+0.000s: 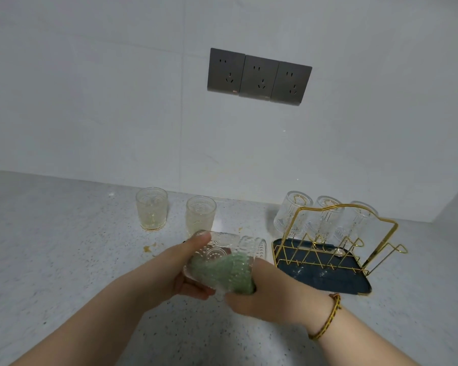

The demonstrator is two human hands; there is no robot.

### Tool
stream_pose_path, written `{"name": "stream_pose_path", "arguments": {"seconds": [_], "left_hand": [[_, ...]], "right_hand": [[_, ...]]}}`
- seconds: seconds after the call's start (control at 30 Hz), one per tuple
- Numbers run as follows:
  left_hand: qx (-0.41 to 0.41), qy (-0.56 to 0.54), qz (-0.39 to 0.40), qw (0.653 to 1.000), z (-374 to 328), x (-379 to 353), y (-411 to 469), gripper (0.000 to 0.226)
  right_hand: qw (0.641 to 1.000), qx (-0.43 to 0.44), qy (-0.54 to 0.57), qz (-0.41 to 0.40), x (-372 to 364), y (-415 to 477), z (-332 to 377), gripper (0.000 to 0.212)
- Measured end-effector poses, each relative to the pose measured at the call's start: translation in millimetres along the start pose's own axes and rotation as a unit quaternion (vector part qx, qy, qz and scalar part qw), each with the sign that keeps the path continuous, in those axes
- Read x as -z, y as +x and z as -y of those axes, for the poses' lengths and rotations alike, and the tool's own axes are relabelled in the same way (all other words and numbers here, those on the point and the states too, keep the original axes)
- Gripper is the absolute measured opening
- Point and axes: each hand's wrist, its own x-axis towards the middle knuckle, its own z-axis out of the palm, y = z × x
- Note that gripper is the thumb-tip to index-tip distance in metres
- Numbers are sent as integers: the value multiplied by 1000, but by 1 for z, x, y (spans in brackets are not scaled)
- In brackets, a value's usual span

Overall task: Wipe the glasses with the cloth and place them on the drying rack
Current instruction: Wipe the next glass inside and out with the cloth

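My left hand [188,270] grips an embossed clear glass [222,249] held on its side above the counter. My right hand [259,294] holds a green cloth [230,273] pushed into the glass; the cloth shows through the wall. Two more glasses stand upright near the wall, one on the left [151,208] with yellowish residue and one [201,213] just behind my hands. The gold wire drying rack [354,233] on a dark tray [328,281] is at the right, with three glasses [325,217] upside down on its back pegs.
Orange-brown crumbs [147,248] lie on the speckled counter left of my hands. A triple grey wall socket [259,76] is on the tiled wall above. The rack's front pegs [351,245] carry nothing.
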Motion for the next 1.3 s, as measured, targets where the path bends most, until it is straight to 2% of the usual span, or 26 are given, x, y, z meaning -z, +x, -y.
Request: {"name": "stream_pose_path", "arguments": {"seconds": [0.07,0.13,0.17,0.2,0.23,0.3,0.33,0.4,0.47,0.53,0.57,0.63,0.67,0.7,0.73,0.77,0.8,0.83,0.87,0.93,1.0,1.07,1.13,1.23,1.27,1.3], "left_hand": [[-42,-11,23,999,2,8,0,62],[-82,-9,22,996,3,15,-1,79],[-100,-3,8,995,3,16,-1,81],[-112,-5,-3,994,4,17,1,85],[-117,-14,-8,993,4,16,0,89],[-106,-48,-5,993,5,13,-2,79],[-92,-56,-3,994,6,11,-2,61],[-44,-47,-7,998,5,8,-3,38],[-10,-41,-20,999,5,7,-2,38],[-30,-58,-15,998,5,8,-3,48],[-50,-75,1,996,4,9,-4,57],[-89,-93,23,991,5,14,-3,87],[-102,-91,27,990,5,15,-2,97],[-112,-86,25,990,5,17,-1,101],[-120,-81,23,989,5,17,0,101],[-124,-76,16,989,4,15,-1,94],[-122,-78,12,989,2,12,-2,79],[-112,-84,0,990,1,9,-3,59],[-91,-90,-15,992,1,7,-2,43],[-48,-84,-35,995,2,6,-1,41],[-30,-82,-32,996,1,6,1,47],[-45,-104,-20,993,0,8,0,48],[-85,-129,2,988,-1,11,-3,57],[-131,-120,25,984,-3,15,-5,91],[-146,-115,24,982,-3,14,-5,91],[-153,-116,12,981,-4,11,-6,85]], "right_hand": [[964,-35,263,-18,0,3,-2,19],[824,-59,563,-15,1,7,-3,26],[780,-49,624,-18,-1,8,-1,29],[777,-45,628,-17,-4,7,0,27],[821,-37,569,-7,-5,6,2,20],[958,-18,284,-23,-7,0,8,21],[991,8,131,-16,-7,1,10,25],[996,58,-61,-13,-11,3,5,26],[994,65,-85,-19,-14,6,2,26],[999,33,34,-25,-12,6,4,23],[982,4,186,-19,-10,5,6,20],[871,-34,489,7,-5,8,8,26],[815,-43,578,0,-5,10,4,40],[789,-41,613,-15,-6,12,-1,47],[792,-40,609,-18,-7,13,0,48],[822,-37,568,-20,-8,13,1,43],[876,-35,481,-33,-9,10,5,34],[941,-18,331,-65,-11,9,5,23],[981,12,176,-82,-13,8,7,16],[992,70,-49,-97,-18,8,5,22],[983,107,-83,-125,-23,11,1,33],[988,95,1,-125,-21,11,7,34],[972,32,217,-80,-12,11,13,18],[815,-18,579,-34,-9,15,9,32],[794,-8,607,-35,-10,16,8,41],[810,2,585,-37,-11,16,10,45]]}}
